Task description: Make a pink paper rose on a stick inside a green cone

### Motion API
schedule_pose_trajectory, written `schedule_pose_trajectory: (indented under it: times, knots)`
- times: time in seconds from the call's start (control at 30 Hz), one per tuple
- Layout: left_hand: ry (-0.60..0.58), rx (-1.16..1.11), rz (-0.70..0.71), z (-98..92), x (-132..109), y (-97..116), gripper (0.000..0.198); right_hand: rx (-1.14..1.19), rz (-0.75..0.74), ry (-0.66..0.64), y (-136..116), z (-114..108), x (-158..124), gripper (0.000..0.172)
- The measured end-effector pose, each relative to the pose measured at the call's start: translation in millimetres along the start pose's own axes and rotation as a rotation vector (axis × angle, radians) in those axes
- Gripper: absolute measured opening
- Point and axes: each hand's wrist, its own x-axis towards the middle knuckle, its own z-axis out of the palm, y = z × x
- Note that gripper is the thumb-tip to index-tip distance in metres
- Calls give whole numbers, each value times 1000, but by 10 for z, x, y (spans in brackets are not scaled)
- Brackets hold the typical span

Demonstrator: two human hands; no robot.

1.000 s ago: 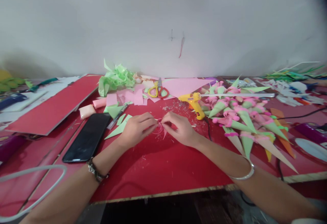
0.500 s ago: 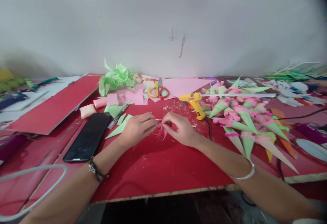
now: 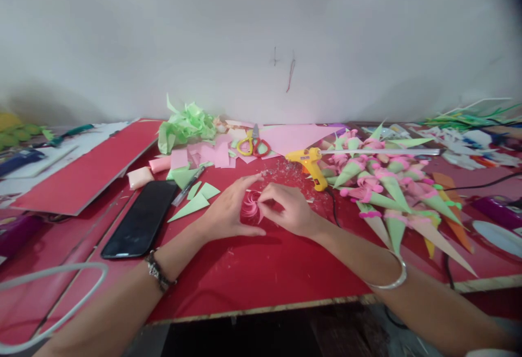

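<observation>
A small rolled pink paper flower [image 3: 249, 207] lies between my two hands over the red table [image 3: 253, 270]. My left hand [image 3: 228, 210] has turned palm-up and cups the flower, fingers partly spread around it. My right hand [image 3: 285, 207] pinches the flower's right edge with fingertips closed. A bracelet sits on each wrist. Green paper triangles [image 3: 194, 200] lie just left of my left hand.
A black phone [image 3: 141, 218] lies at the left. Behind the hands are a yellow glue gun [image 3: 310, 164], scissors [image 3: 253, 144], pink paper squares and crumpled green paper [image 3: 185, 124]. A heap of pink-and-green paper cones [image 3: 387, 188] fills the right. A white loop [image 3: 49, 302] lies at the lower left.
My left hand has rolled over from knuckles-up to palm-up and slid slightly right, now cupping the pink flower. The right hand kept its pinch and barely moved.
</observation>
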Motion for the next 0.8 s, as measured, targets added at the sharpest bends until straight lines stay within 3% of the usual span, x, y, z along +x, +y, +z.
schedule_pose_trajectory:
  times: [0.17,0.37,0.63,0.73,0.8]
  knots:
    - [25,-90,-24,47,-13,27,85,-87,-11,24,5,27,-12,8]
    - [-25,-13,-43,20,-10,42,68,-140,-38,14,-8,18,8,14]
    - [-50,-34,-126,3,-11,43,68,-129,-45,-10,-9,2,5,12]
    - [-23,-37,-114,1,-17,16,63,-90,-43,-2,-10,-5,3,4]
    - [16,-15,-87,-2,-22,-1,61,-75,-41,13,-10,-7,8,14]
